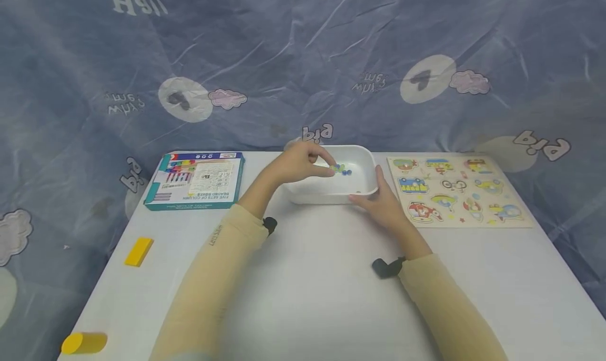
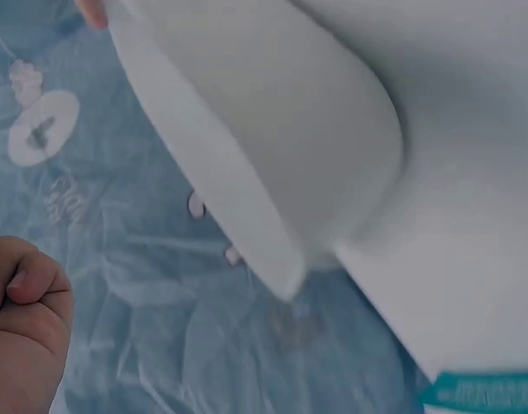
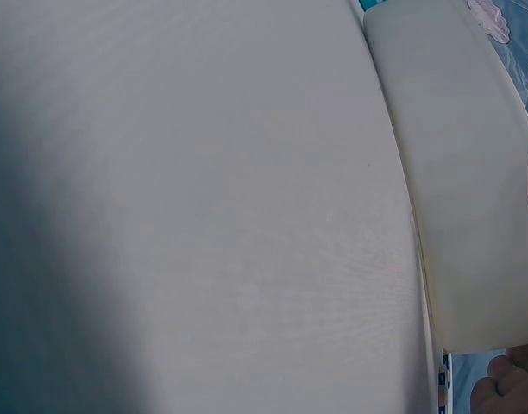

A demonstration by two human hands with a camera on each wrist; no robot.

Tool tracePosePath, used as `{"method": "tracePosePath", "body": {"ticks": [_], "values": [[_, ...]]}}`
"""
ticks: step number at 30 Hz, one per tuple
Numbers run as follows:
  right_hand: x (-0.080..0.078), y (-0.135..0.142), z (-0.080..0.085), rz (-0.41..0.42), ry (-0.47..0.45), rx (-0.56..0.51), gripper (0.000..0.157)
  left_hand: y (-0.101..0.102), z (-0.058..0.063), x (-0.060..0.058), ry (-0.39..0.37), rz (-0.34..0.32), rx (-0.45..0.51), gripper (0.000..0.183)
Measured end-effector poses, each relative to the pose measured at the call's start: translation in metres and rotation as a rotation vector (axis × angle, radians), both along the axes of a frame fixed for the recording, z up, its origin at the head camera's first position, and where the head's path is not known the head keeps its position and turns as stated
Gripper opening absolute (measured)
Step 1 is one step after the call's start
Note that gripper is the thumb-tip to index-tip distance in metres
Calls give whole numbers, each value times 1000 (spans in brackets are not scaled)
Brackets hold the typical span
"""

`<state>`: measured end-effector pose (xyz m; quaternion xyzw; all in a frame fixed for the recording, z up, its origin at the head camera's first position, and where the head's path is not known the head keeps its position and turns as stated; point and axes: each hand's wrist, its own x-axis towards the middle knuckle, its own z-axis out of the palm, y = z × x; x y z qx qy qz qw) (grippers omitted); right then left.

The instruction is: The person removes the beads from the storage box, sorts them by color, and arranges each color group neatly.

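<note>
A white tray [image 1: 312,198] stands near the far edge of the table, with several small blue and yellow-green beads [image 1: 346,172] inside. My left hand [image 1: 303,163] reaches over its left side, thumb and index finger curled towards each other at the beads. Whether a bead is pinched between the fingertips is too small to tell. My right hand [image 1: 385,206] grips the tray's right near corner, thumb on the near wall and fingers along the right side. The left wrist view shows the tray [image 2: 307,129] and curled fingers of the left hand [image 2: 27,319].
Left of the tray lies a boxed bead set [image 1: 194,182]. On the right is a wooden picture puzzle board [image 1: 459,192]. A yellow block [image 1: 139,251] and a yellow cylinder [image 1: 85,343] lie along the table's left side. A patterned blue cloth [image 1: 284,61] hangs behind.
</note>
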<state>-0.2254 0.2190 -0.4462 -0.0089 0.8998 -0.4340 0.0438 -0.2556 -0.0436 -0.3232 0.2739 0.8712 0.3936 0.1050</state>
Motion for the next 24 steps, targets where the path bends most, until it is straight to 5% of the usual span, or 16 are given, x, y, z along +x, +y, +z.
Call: {"method": "tracePosePath", "body": {"ticks": [4,9,17,24], "values": [[-1,-1,1,-8,-2,-1,116,-34,9,15,-33,46,-29,18],[-1,-2,0,-11,0,1,118,-74,2,29,-73,97,-87,17],[0,0,4,-11,-17,3,121,-118,-31,43,-154,148,-209,17],[0,-3,4,-2,-15,9,121,-135,-64,52,-236,145,-244,19]]}}
